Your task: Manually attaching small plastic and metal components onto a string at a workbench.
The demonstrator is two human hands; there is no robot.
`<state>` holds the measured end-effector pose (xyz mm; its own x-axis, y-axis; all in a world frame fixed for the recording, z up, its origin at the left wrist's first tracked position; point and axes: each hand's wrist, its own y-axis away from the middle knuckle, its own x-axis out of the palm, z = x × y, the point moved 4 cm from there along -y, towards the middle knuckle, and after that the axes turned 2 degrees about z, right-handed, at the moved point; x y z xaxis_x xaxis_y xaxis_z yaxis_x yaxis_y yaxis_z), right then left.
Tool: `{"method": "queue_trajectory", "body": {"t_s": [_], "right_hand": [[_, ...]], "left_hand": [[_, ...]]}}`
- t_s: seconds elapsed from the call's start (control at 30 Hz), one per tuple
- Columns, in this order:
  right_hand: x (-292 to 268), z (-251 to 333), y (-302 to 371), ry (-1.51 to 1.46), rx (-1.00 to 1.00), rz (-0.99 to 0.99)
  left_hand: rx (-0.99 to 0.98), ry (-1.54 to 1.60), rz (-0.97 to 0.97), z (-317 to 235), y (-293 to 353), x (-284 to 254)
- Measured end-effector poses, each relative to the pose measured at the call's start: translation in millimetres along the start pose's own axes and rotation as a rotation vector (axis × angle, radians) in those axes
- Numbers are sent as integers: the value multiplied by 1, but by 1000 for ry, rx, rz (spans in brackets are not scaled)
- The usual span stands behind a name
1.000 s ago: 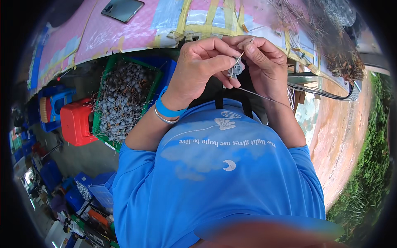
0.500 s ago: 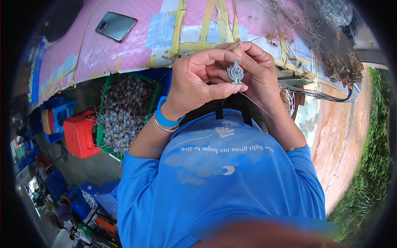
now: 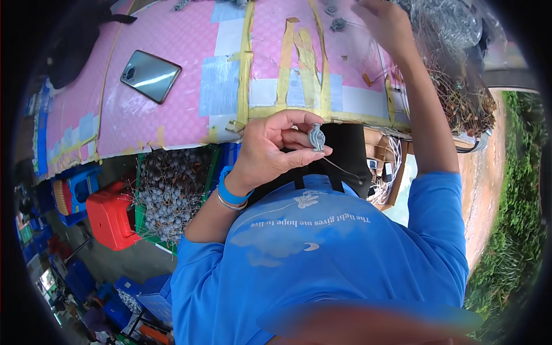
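Note:
My left hand [image 3: 270, 144] pinches a small grey round part [image 3: 316, 137] between thumb and fingers, in front of the table's near edge. A thin wire [image 3: 342, 169] trails from it toward the lower right. My right hand [image 3: 388, 26] is stretched out over the far right of the table, near a plastic bag. Its fingertips run up to the picture's upper edge, so what they do or hold is hidden. Left of it on the table lie similar small grey parts [image 3: 338, 24].
The pink table cover [image 3: 172, 121] is patched with yellow tape. A phone [image 3: 151, 76] lies at left; thin wired pieces [image 3: 460, 95] lie in clear plastic at right. Below stand a green crate [image 3: 214, 172] of grey wired parts and a red stool [image 3: 109, 221].
My right hand has let go of the grey part and moved up and right over the table. My left hand keeps the part, now a little lower and left.

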<state>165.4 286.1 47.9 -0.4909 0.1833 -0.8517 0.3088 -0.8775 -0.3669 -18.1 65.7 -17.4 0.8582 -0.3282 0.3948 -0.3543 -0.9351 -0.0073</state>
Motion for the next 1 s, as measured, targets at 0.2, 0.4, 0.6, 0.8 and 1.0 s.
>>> {"method": "queue_trajectory", "body": {"t_s": [0.2, 0.4, 0.6, 0.8, 1.0], "right_hand": [[38, 6, -41, 84, -83, 89], [20, 28, 11, -113, -63, 155], [22, 32, 84, 111, -419, -4], [13, 37, 100, 253, -590, 20], [11, 52, 104, 131, -389, 81]], "left_hand": [[-3, -78, -36, -6, 6, -6], [6, -60, -92, 6, 22, -5], [20, -25, -114, 3, 31, 8], [121, -182, -208, -5, 45, 8], [163, -256, -303, -9, 52, 12]]}}
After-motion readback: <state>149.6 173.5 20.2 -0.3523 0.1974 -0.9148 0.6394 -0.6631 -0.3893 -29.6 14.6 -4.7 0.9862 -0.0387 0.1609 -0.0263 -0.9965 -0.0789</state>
